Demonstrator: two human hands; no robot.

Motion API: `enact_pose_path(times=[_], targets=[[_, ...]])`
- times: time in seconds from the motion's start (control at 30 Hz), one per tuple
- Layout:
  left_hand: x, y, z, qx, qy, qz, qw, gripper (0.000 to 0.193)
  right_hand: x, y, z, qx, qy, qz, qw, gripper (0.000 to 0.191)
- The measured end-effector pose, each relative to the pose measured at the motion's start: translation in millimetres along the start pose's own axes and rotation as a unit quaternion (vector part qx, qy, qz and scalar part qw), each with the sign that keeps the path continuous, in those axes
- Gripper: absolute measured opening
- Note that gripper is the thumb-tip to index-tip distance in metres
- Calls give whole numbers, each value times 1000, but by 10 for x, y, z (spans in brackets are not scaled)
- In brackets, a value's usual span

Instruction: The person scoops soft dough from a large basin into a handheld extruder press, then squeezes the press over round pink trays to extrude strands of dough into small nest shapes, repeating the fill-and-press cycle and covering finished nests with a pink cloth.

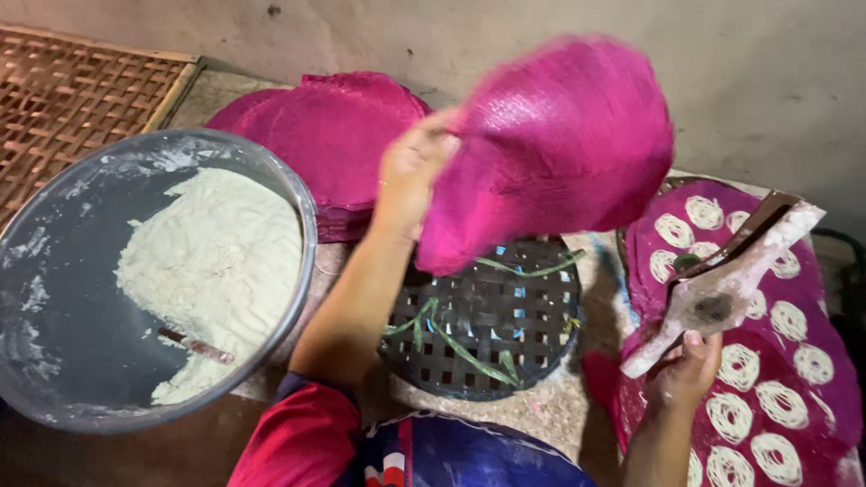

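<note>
Above the left fingers: a round pink mesh mat [550,144] is lifted off the counter, tilted and blurred, with its lower edge hanging over the dark woven basket [483,316].
Left hand [410,167]: closed on the mat's left rim, fingers curled over the edge and thumb side toward the camera; the mat spreads away from the fingers to the right and upward, so its broad face leans toward the wall.
Behind the left fingers: a stack of pink mats [325,135] lies flat on the counter, just beyond the wrist and close to the lifted mat's held edge.
Left of the left forearm: a large metal bowl [54,343] holds a mound of pale dough [216,261], with a thin stick [194,345] lying in it; the bowl's rim sits just beside the arm.
Below the left fingers: the basket is round and lattice-like, with a few green leaf strips [460,347] across it.
Right of the lifted mat: a pink mat with noodle coils [825,298] lies flat, covered in small white rounds, well apart from the left fingers and partly under the right hand.
Right hand [687,370]: wrapped around the lower end of a wooden press [722,289] dusted with dough; its long axis runs from the fingers up and to the right, over the coiled noodles.
Nearer hand: the left one alone has the lifted mat; the right is occupied and stands off to the side.
Far left: a bamboo lattice tray [72,99] leans by the wall.
</note>
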State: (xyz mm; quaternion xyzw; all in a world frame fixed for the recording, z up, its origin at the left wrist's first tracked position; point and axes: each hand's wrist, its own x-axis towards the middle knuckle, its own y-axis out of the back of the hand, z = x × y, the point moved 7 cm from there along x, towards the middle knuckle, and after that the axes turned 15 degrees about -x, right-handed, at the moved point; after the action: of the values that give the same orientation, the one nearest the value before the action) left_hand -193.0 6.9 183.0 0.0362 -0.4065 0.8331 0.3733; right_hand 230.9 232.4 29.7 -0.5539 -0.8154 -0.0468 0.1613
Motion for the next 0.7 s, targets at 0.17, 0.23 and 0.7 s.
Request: enact_pose_path(times=[0.17, 0.23, 0.7], targets=[[-94, 584, -96, -107, 49, 144, 983, 44, -225, 236, -164, -36, 30, -8, 999, 55], [-343, 765, -305, -127, 72, 180, 973, 47, -301, 274, -243, -24, 29, -15, 999, 58], [-1268, 1299, -312, 417, 81, 240, 873, 45, -483, 347, -51, 14, -32, -71, 997, 45]])
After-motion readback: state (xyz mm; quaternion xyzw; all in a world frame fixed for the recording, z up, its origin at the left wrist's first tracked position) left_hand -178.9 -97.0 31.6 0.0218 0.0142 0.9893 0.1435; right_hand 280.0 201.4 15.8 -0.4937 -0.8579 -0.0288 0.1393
